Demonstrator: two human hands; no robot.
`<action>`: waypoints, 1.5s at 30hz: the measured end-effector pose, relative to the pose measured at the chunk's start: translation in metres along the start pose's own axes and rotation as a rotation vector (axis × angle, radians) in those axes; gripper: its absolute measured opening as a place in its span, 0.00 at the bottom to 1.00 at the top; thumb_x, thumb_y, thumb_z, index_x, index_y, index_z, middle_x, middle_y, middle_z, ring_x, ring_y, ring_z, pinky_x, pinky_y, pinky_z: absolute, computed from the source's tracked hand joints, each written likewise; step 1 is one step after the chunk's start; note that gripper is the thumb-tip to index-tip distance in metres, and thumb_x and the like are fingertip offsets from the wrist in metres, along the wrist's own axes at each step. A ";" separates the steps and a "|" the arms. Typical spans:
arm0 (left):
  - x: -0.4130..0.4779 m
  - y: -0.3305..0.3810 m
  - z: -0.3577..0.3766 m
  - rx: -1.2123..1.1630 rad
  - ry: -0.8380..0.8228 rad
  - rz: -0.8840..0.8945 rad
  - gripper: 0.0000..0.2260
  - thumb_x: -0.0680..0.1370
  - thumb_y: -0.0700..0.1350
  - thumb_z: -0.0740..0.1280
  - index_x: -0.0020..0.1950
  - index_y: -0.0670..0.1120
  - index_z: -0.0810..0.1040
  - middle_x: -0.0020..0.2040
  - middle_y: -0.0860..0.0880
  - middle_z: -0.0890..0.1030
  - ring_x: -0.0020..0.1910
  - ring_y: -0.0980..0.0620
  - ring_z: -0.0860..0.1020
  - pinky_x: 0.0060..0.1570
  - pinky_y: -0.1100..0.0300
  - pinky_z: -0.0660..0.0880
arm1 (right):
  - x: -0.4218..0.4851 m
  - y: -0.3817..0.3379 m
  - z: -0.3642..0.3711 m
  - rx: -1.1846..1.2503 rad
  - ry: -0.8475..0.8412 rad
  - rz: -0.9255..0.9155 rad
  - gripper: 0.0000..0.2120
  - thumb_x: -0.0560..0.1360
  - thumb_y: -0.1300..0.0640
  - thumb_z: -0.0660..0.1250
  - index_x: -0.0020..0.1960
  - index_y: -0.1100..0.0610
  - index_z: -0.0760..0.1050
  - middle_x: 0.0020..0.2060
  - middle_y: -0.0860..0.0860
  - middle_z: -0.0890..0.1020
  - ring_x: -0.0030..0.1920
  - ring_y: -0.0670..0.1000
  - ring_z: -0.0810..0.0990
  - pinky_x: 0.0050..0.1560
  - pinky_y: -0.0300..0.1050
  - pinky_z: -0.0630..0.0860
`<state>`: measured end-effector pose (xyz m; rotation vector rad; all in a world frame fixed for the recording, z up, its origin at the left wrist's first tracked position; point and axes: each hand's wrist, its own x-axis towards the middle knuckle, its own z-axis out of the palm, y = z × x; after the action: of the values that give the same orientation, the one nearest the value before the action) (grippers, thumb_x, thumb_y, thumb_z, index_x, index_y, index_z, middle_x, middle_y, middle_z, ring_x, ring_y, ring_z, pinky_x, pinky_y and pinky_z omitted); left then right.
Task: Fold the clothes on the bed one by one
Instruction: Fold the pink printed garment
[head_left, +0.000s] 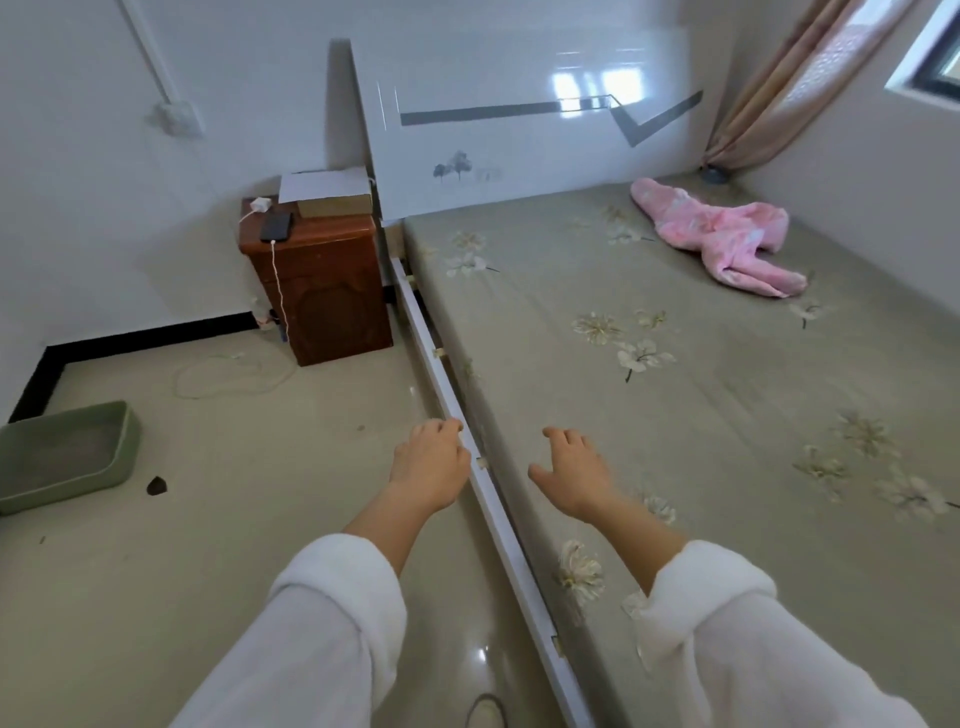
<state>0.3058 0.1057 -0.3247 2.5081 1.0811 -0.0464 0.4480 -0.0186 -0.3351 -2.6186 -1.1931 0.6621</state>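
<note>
Pink fuzzy garment (717, 239) is lying crumpled way over at the far right of the bed (675, 405), close to the headboard (519, 140) and the curtain (779, 93). Both hands are stretched out in front with white sleeves pushed up. The left hand (431, 462) is by the white bed rail (498, 519), the right hand (566, 473) is over the near left edge of the mattress, well apart from the garment. Fingers on both are loose and slightly curled, holding nothing. Left of the bed is a wooden nightstand (322, 291) with a phone (275, 227) on top, plus a green tray (67, 452) on the floor.
</note>
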 end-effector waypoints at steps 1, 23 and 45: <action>0.018 0.000 -0.001 0.018 -0.022 0.009 0.19 0.82 0.46 0.53 0.72 0.47 0.64 0.69 0.46 0.69 0.66 0.48 0.67 0.62 0.52 0.67 | 0.015 0.000 -0.005 0.002 -0.002 0.016 0.29 0.79 0.48 0.58 0.76 0.56 0.54 0.73 0.55 0.62 0.73 0.57 0.59 0.71 0.55 0.60; 0.493 -0.072 -0.082 0.307 -0.268 0.341 0.19 0.82 0.47 0.52 0.73 0.46 0.62 0.71 0.45 0.66 0.69 0.45 0.64 0.66 0.47 0.64 | 0.402 -0.061 -0.073 0.119 0.009 0.378 0.30 0.80 0.46 0.57 0.76 0.56 0.53 0.73 0.56 0.62 0.73 0.58 0.59 0.71 0.57 0.58; 0.904 0.093 0.053 0.272 -0.457 0.664 0.18 0.82 0.47 0.53 0.72 0.45 0.64 0.72 0.47 0.65 0.66 0.48 0.67 0.62 0.54 0.66 | 0.719 0.149 -0.128 0.206 0.055 0.747 0.27 0.80 0.47 0.56 0.74 0.57 0.56 0.69 0.54 0.66 0.70 0.56 0.62 0.68 0.53 0.61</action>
<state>1.0097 0.6523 -0.5101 2.7650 0.0468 -0.5716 1.0221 0.4261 -0.5026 -2.8293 -0.0754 0.7595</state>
